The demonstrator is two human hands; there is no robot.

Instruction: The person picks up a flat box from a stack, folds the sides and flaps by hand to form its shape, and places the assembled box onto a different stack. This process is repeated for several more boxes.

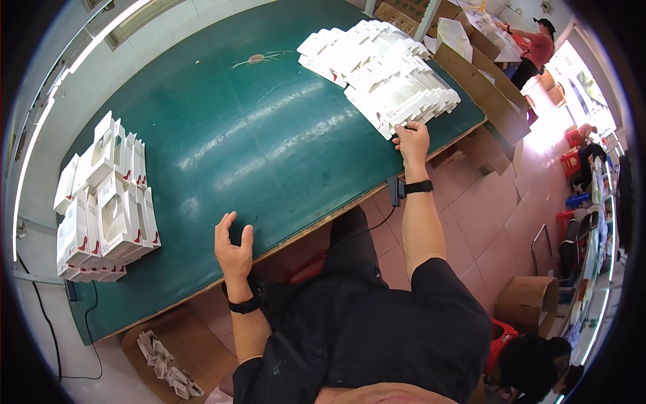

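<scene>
Lies as a broad pile of flattened white cartons (pixel 398 82), marked with small red patches and fanned in overlapping rows with stepped, ragged edges, at the right end of the green surface (pixel 256 135), reaching near its front edge.

White cartons (pixel 397 94), red marks (pixel 334 77); green tabletop (pixel 202 128); black shirt (pixel 404 330).

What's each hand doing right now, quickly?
Left hand: open, empty, by the flat green tabletop.
Right hand: curled at the overlapping flat white cardboard cartons; whether its grip is closed can't be told.
</scene>
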